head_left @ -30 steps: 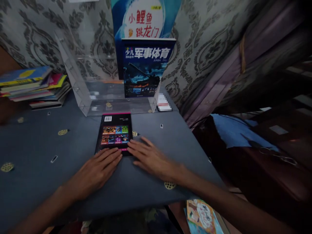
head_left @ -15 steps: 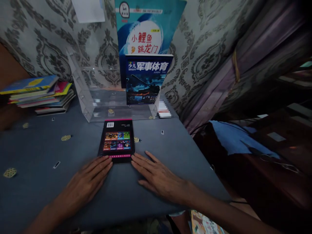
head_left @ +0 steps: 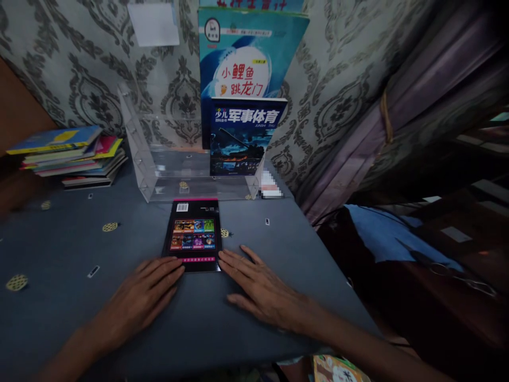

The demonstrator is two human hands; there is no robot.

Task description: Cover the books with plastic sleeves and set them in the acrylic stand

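Observation:
A black book with a barcode and rows of small coloured pictures lies flat on the table, back cover up. The fingertips of my left hand rest on its lower left corner, with the fingers stretched out. My right hand lies flat on the cloth, fingers spread, its fingertips at the book's lower right edge. Just behind the book stands a clear acrylic rack. On its right side it holds a dark blue book, with a taller teal book behind that one.
At the left is an uneven stack of books. The blue-grey tablecloth has small pineapple prints. Patterned wall covering and a purple curtain rise behind. Blue cloth lies beyond the right edge, and a book shows below the front edge.
The view has tilted slightly upward, so everything sits a little lower in the picture. Both hands stay at the book's lower corners, and the book remains flat.

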